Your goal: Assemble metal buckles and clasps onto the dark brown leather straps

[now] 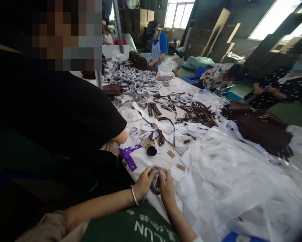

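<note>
A coiled strap in clear wrapping (155, 189) is held between both hands at the near edge of the white table (143, 161). My left hand (143, 183), with a bracelet at the wrist, grips the coil's left side. On its right side my right hand (167, 188) has its fingers bent over the rim. Just beyond the hands stands a small round container, dark inside (151, 151). Small brown tags (171, 154) lie to the right of it.
Wrapped coils (133, 79) are heaped farther back. Dark straps with metal buckles (197, 114) lie mid-table. White plastic sheeting (231, 174) covers the right side, with brown bags (256, 129) beyond. A person in black (52, 111) is close on the left; several others work around the table.
</note>
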Demonstrator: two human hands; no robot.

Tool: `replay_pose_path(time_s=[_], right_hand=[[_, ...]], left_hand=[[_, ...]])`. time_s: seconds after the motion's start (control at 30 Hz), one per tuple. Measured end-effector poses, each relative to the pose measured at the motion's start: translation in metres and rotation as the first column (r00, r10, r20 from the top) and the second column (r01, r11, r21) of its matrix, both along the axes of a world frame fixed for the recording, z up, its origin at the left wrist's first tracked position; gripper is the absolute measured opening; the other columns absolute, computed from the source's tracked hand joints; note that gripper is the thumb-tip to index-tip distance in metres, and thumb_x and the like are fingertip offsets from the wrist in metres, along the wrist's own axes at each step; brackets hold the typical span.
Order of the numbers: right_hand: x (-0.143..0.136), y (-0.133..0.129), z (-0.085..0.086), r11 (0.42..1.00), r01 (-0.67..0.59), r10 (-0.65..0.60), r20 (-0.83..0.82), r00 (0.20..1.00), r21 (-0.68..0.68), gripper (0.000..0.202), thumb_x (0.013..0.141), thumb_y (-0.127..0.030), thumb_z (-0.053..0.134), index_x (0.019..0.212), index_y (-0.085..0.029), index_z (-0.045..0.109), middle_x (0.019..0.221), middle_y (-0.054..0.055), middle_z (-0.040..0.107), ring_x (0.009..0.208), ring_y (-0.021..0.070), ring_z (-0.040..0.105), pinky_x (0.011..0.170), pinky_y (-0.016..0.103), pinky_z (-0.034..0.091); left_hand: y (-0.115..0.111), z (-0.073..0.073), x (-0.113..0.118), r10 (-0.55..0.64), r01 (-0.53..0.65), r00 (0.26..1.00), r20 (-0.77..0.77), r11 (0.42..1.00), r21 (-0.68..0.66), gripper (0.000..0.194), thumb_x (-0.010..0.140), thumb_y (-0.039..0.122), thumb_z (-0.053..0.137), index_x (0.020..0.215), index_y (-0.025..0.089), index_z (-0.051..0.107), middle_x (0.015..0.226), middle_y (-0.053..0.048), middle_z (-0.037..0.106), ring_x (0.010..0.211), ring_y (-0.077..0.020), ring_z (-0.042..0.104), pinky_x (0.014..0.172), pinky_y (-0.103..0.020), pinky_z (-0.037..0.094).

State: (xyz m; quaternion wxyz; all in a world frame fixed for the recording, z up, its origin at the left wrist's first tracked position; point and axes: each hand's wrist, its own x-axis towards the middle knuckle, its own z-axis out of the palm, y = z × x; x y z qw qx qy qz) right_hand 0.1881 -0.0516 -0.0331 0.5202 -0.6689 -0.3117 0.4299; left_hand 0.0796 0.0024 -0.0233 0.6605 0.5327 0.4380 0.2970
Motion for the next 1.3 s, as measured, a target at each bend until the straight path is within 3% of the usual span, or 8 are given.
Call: replay_pose_path(time_s=[0.13,0.3,0.47,0.6,0.8,1.0,1.17,1.3], right_hand=[[-0.004,0.031,-0.013,0.988,-0.153,0.155,0.115,0.981,-0.019,0.042,0.089,-0.055,0.040,0.100,-0.019,0.059,0.067,0.001,0.062,0.062,0.0160,0.059,0.061,0.028,0.048],[0.021,0.115,-0.050,0.984,-0.123,0.144,0.175,0.974,-0.127,0.061,0.094,-0.054,0.016,0.108,-0.012,0.058,0.096,0.010,0.066,0.087,0.0175,0.065,0.072,0.029,0.052],[0.072,0.208,-0.100,0.924,-0.077,0.230,0.383,0.895,-0.374,0.030,0.088,-0.041,0.053,0.095,-0.013,0.060,0.092,0.007,0.065,0.085,0.0177,0.063,0.079,0.036,0.050],[0.082,0.239,-0.126,0.855,-0.069,0.349,0.472,0.810,-0.514,0.023,0.083,-0.035,0.063,0.091,-0.014,0.061,0.097,0.005,0.064,0.093,0.0193,0.060,0.086,0.042,0.047],[0.073,0.245,-0.142,0.821,-0.047,0.390,0.497,0.775,-0.570,0.021,0.085,-0.033,0.061,0.093,-0.013,0.061,0.100,0.006,0.063,0.094,0.0194,0.059,0.087,0.042,0.047],[0.085,0.230,-0.127,0.904,-0.033,0.253,0.471,0.845,-0.426,0.021,0.086,-0.034,0.059,0.082,-0.014,0.060,0.084,0.002,0.064,0.084,0.0163,0.061,0.081,0.037,0.049],[0.090,0.193,-0.103,0.959,-0.068,0.165,0.352,0.921,-0.274,0.034,0.090,-0.045,0.046,0.095,-0.014,0.059,0.086,0.003,0.067,0.078,0.0141,0.064,0.072,0.030,0.051],[0.086,0.137,-0.105,0.948,-0.132,0.214,0.273,0.938,-0.290,0.034,0.076,-0.046,0.060,0.086,-0.014,0.064,0.075,0.003,0.068,0.069,0.0172,0.064,0.065,0.031,0.051]], left_hand=[[0.032,-0.010,-0.014,0.074,-0.048,0.990,0.120,0.978,-0.204,0.052,0.082,0.044,0.061,0.124,0.014,0.054,0.117,-0.012,0.063,0.108,-0.0246,0.058,0.097,-0.036,0.043],[0.082,-0.006,-0.044,0.016,0.018,0.990,0.137,0.971,-0.240,0.056,0.082,0.047,0.060,0.126,0.013,0.053,0.117,-0.011,0.062,0.105,-0.0244,0.058,0.097,-0.037,0.042],[0.109,0.000,-0.077,-0.231,0.222,0.972,-0.035,0.960,-0.170,0.048,0.085,0.045,0.057,0.124,0.018,0.057,0.121,-0.008,0.062,0.110,-0.0238,0.056,0.102,-0.036,0.037],[0.120,-0.007,-0.093,-0.309,0.292,0.949,-0.067,0.937,-0.194,0.050,0.086,0.047,0.054,0.128,0.019,0.054,0.117,-0.008,0.063,0.107,-0.0243,0.057,0.097,-0.035,0.042],[0.140,-0.016,-0.102,-0.297,0.272,0.949,-0.105,0.941,-0.201,0.054,0.084,0.050,0.055,0.128,0.019,0.054,0.111,-0.007,0.065,0.104,-0.0246,0.058,0.096,-0.036,0.043],[0.147,-0.019,-0.095,-0.293,0.278,0.955,-0.054,0.941,-0.195,0.053,0.084,0.051,0.056,0.127,0.021,0.054,0.119,-0.007,0.063,0.107,-0.0245,0.058,0.095,-0.034,0.044],[0.147,-0.017,-0.083,-0.316,0.312,0.949,0.010,0.930,-0.192,0.054,0.083,0.051,0.057,0.127,0.019,0.053,0.116,-0.008,0.064,0.104,-0.0246,0.060,0.095,-0.036,0.045],[0.144,-0.008,-0.075,-0.309,0.311,0.950,0.042,0.933,-0.182,0.052,0.083,0.049,0.059,0.125,0.018,0.055,0.120,-0.008,0.062,0.109,-0.0249,0.057,0.097,-0.035,0.043]])
